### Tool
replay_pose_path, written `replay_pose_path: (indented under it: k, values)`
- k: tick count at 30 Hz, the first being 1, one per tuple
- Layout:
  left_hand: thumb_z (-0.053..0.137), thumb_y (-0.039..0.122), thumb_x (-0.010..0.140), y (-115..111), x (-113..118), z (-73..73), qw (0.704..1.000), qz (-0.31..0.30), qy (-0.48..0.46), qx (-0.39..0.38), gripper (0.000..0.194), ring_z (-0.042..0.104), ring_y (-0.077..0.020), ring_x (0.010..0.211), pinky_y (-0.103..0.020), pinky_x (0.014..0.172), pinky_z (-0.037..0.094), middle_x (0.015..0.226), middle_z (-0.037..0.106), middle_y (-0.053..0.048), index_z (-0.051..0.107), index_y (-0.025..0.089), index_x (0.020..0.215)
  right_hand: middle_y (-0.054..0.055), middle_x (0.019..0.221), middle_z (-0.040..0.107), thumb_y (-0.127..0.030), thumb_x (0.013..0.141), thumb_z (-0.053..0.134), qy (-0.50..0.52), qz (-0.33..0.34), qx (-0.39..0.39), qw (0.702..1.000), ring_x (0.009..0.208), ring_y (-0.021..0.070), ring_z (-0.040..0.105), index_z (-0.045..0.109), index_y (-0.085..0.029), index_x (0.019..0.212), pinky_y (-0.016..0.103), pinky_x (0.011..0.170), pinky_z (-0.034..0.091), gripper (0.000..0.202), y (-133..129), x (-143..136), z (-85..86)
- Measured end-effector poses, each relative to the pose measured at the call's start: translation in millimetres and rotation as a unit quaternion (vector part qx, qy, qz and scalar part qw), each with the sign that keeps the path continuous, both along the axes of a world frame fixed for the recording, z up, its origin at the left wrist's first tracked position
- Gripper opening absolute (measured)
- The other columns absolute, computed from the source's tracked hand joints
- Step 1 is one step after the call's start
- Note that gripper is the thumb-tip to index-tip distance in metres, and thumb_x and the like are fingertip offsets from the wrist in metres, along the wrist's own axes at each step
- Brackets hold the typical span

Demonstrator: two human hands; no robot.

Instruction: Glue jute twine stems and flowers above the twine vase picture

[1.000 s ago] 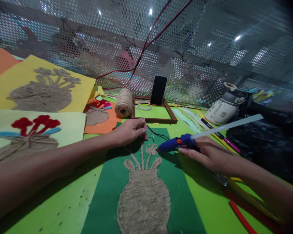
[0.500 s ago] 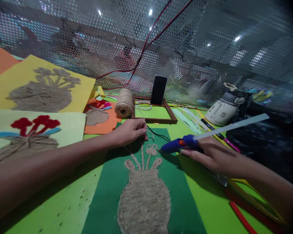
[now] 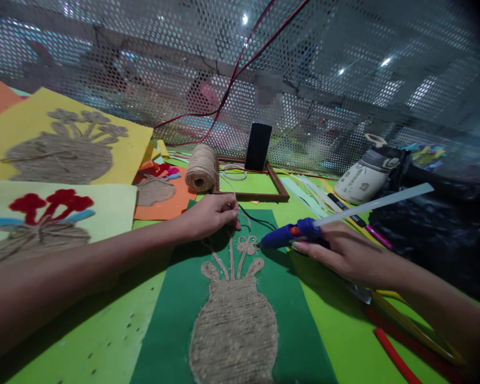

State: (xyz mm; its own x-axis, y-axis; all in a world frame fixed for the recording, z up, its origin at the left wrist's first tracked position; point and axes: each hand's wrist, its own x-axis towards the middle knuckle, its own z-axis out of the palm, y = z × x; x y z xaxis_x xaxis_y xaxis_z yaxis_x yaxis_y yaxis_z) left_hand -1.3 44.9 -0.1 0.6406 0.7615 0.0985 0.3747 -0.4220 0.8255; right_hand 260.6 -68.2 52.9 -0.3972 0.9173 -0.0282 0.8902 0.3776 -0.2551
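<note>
My left hand (image 3: pixel 218 214) pinches a strand of jute twine (image 3: pixel 246 217) above the top of a green sheet (image 3: pixel 300 320). On that sheet lies a vase shape covered in twine (image 3: pixel 235 330), with twine stems, two leaves and a small twine flower (image 3: pixel 247 245). My right hand (image 3: pixel 340 250) is wrapped round a blue hot glue gun (image 3: pixel 292 234), a long clear glue stick (image 3: pixel 378 205) jutting from its back. The gun's nozzle points left, right beside the flower; whether it touches is too small to tell.
Behind my left hand stand a twine spool (image 3: pixel 200 168), a brown frame (image 3: pixel 278 186) and an upright phone (image 3: pixel 258 145). Finished vase pictures (image 3: pixel 60 154) lie left. To the right are paper strips, a marker (image 3: pixel 346 209), a bottle (image 3: pixel 364 176), a black bag (image 3: pixel 420 224) and scissors (image 3: pixel 416 325).
Both hands and the glue gun keep nearly the same places over the sheet. The whole view has shifted slightly, with things appearing a little further left.
</note>
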Motion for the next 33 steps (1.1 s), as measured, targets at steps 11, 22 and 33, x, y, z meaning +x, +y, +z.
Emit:
replay_pose_path:
  k: [11,22,33]
  values:
    - [0.049,0.033,0.089,1.8,-0.2,-1.2,1.000,0.000,0.002,0.000,0.018,0.069,-0.0190,0.078,-0.030,0.072,0.050,0.080,0.075,-0.005,0.048,0.020,0.078,0.004,0.069,0.060,-0.054,0.097,0.037,0.003,-0.016,-0.016,1.000,0.063,0.0182,0.054,0.060,-0.017,0.078,0.030,0.060,0.040,0.048,-0.4,-3.9,-1.7]
    - [0.050,0.033,0.089,2.2,0.0,-2.8,1.000,-0.001,-0.006,-0.014,0.018,0.069,-0.0188,0.076,-0.030,0.068,0.051,0.080,0.074,-0.007,0.047,0.019,0.078,0.002,0.069,0.061,-0.053,0.097,0.040,0.005,-0.003,-0.004,1.000,0.064,0.0173,0.055,0.062,-0.019,0.082,0.030,0.063,0.043,0.043,-2.3,-0.2,-0.7]
    - [0.050,0.032,0.088,1.3,-0.3,-1.1,1.000,-0.001,-0.010,-0.010,0.017,0.069,-0.0204,0.078,-0.033,0.071,0.052,0.080,0.074,-0.007,0.047,0.019,0.077,0.000,0.068,0.060,-0.046,0.098,0.042,0.024,0.037,-0.016,0.999,0.060,0.0143,0.053,0.061,-0.019,0.080,0.027,0.060,0.040,0.038,-1.4,-2.3,5.4]
